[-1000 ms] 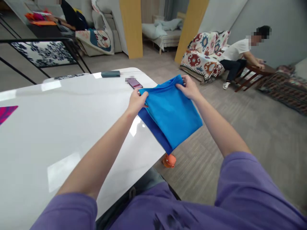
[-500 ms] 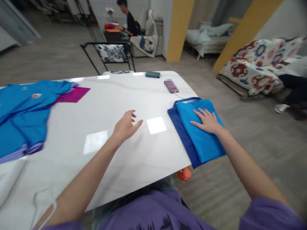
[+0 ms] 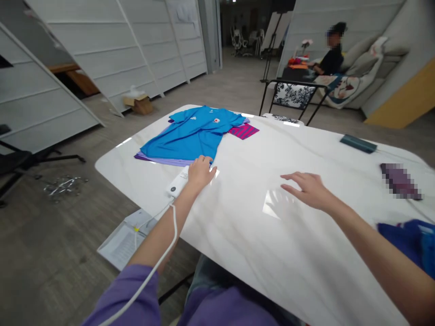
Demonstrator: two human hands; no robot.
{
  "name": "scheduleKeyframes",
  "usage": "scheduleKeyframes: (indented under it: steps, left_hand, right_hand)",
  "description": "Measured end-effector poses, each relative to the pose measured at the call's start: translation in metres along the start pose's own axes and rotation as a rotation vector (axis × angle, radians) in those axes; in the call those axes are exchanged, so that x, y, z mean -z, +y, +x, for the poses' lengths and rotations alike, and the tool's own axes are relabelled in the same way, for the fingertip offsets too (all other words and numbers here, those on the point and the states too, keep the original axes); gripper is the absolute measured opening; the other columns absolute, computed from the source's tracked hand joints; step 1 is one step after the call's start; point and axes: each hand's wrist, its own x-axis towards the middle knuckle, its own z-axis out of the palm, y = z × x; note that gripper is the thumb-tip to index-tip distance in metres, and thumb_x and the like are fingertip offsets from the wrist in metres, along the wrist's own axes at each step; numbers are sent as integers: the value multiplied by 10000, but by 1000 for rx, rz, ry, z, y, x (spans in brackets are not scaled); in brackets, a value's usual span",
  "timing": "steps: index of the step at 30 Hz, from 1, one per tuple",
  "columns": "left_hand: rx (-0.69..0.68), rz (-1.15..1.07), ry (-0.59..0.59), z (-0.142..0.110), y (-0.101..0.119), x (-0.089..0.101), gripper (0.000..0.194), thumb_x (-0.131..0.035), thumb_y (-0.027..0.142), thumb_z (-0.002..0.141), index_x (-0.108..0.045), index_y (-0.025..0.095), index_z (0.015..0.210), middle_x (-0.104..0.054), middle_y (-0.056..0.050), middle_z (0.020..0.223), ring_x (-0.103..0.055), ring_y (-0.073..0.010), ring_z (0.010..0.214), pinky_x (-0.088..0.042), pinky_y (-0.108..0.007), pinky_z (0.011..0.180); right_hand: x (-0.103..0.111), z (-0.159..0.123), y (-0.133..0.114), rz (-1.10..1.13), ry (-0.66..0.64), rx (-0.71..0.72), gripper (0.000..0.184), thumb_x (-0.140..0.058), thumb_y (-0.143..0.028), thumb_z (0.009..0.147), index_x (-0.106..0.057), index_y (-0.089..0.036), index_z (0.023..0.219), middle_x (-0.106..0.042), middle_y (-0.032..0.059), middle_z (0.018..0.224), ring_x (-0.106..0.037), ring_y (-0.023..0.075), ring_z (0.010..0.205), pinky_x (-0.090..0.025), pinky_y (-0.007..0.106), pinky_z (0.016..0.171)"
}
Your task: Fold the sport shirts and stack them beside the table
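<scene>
A blue short-sleeved T-shirt [image 3: 195, 133] lies spread on the white marbled table [image 3: 238, 217], over purple cloth that shows along its lower edge. At its lower right corner is my left hand [image 3: 201, 173], the fingertips over the hem and the thumb held apart; the hand looks open. My right hand [image 3: 306, 188] hovers above the table, open and holding nothing, its fingers stretched to the left. A pink-and-purple striped cloth [image 3: 244, 131] sticks out at the shirt's right side. Folded blue clothes [image 3: 404, 240] lie at the right edge, partly cut off.
Beside my left wrist lies a white power strip [image 3: 178, 182] whose cable runs over my forearm. A dark green box [image 3: 358, 143] and a blurred purple phone-like object [image 3: 401, 181] rest at the right. Beyond the table stands a chair [image 3: 294, 96]; a person [image 3: 333, 59] sits further back.
The view has swung left. My right hand has left the folded blue clothes and moved over the table. My left hand has reached the hem of the spread blue T-shirt.
</scene>
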Motion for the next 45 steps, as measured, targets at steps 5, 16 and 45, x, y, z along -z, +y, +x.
scheduleKeyframes:
  steps: [5,16,45]
  left_hand:
    - [49,26,-14,46,-14,-25,332,-709,387,1034,-774,214,1310,-748,-212,1403,-644,-442,1375,-437,-587,1184]
    - [-10,42,80,76,-1,7,305,-502,303,1138,-766,211,1259,-785,-190,1330,-671,-399,1308,-416,-553,1109]
    - [-1048,-403,-740,-272,268,9,271,-550,427,1121,-750,291,1243,-833,-139,1131,-825,-295,916,-607,-478,612]
  right_hand:
    - [-61,148,-56,72,-133,55,589,-542,-718,1122,-748,-307,1490,-765,149,1477,-705,395,1404,-404,694,1299]
    - [-142,227,-50,254,78,173,633,-634,-678,1099,-693,-231,1543,-658,161,1646,-605,355,1543,-421,559,1379]
    - [-52,125,55,160,175,-530,500,-658,-494,1098,-699,-123,1431,-671,243,1526,-662,358,1410,-533,481,1235]
